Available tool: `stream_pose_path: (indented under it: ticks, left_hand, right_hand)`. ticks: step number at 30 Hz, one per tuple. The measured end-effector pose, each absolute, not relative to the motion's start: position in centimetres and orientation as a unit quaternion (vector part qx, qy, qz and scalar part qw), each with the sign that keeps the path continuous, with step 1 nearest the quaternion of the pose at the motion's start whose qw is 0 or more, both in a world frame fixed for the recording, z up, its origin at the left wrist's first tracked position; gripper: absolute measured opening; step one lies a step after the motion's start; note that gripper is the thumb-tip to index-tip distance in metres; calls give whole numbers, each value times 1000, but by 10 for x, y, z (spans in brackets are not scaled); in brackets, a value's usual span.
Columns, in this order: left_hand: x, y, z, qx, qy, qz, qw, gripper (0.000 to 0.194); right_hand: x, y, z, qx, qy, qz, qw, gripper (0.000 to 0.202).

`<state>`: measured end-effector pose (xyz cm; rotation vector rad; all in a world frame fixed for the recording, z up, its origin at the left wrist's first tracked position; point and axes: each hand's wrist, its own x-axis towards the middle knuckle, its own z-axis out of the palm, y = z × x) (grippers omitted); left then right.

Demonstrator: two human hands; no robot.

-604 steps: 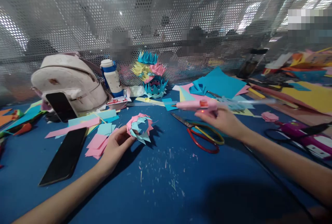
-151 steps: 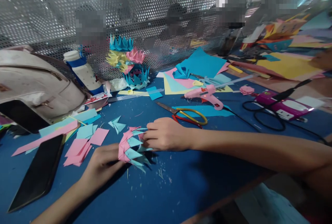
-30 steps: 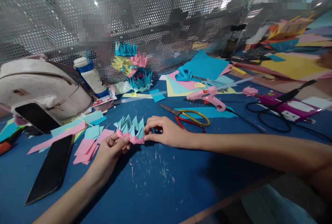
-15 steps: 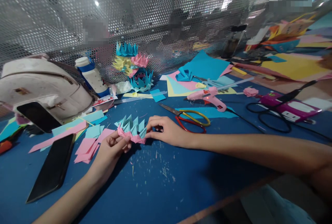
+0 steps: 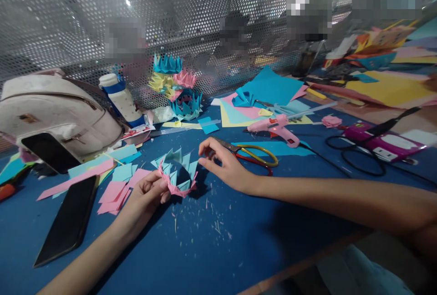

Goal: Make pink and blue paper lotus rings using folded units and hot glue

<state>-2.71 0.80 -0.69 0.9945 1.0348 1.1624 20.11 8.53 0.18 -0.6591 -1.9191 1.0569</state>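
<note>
A ring of folded paper points (image 5: 178,190), pink outside and pale blue inside, is pinched at its left side by my left hand (image 5: 149,190). Its opening tilts toward me. Just right of the ring, my right hand (image 5: 223,167) is held apart from it with curved fingers, thumb and forefinger separated and nothing between them. Behind that hand lie scissors (image 5: 258,154) with yellow and red handles, their blades partly hidden. Left of my left hand are pink paper squares (image 5: 112,196) and pale blue paper pieces (image 5: 122,173).
A pink glue gun (image 5: 276,129) with a cord lies beyond the scissors. Finished folded-paper rings (image 5: 186,104) are stacked near the perforated metal screen (image 5: 205,12). A phone (image 5: 68,222), backpack (image 5: 54,108) and bottle (image 5: 121,101) stand left; a purple power strip (image 5: 382,142) is right.
My right hand has let go of the ring and moved slightly right and up. The ring, still in my left hand, has tipped so its opening shows.
</note>
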Motion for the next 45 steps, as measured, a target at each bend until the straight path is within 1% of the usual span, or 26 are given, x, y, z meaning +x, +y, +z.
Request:
stream_pose_path:
  ticks: [2,3,5,7,10,13,16,21,23,25,28,32,36,38,45]
  left_hand:
    - [-30,8,-9,427,438,503,611,24]
    - [-31,8,-10,427,436,501,614,23]
    - [-34,8,-12,428,438,492,619,23]
    - [-35,8,-12,435,436,478,626,23]
    - [-34,7,-7,442,434,459,637,25]
    - [-32,7,-2,438,440,448,643,29]
    - [-31,8,0,436,432,459,642,25]
    - [-31,8,-4,445,414,467,642,23]
    - [-33,7,-6,450,422,460,639,24]
    - [-34,5,-9,460,437,451,627,28]
    - [-34,3,-10,491,457,451,589,28]
    - [-29,-1,-6,579,469,422,516,23]
    - [-23,-5,-2,678,490,397,377,10]
    - [-20,-6,-2,712,482,400,318,8]
    - [-9,-6,0,760,419,412,279,15]
  right_hand:
    - [199,87,-3,-252,-723,485,422,25]
    - [198,87,-4,-238,-698,537,408,28]
    - [196,86,-5,-209,-637,654,352,32]
    - [195,85,-4,-189,-575,744,285,34]
    - [197,83,1,-169,-522,800,245,37]
    - [198,84,4,-156,-508,810,248,42]
    - [198,85,4,-138,-515,808,250,48]
    - [197,85,0,-108,-529,805,244,51]
    - [197,85,-1,-109,-504,820,249,44]
    - [197,86,-2,-126,-477,831,257,33]
    - [198,88,-3,-149,-463,835,256,21]
    - [199,88,-4,-142,-462,838,252,20]
    - [197,90,-5,-133,-462,841,247,21]
    - [197,91,-5,-132,-469,839,244,23]
    - [195,91,-7,-107,-476,843,228,29]
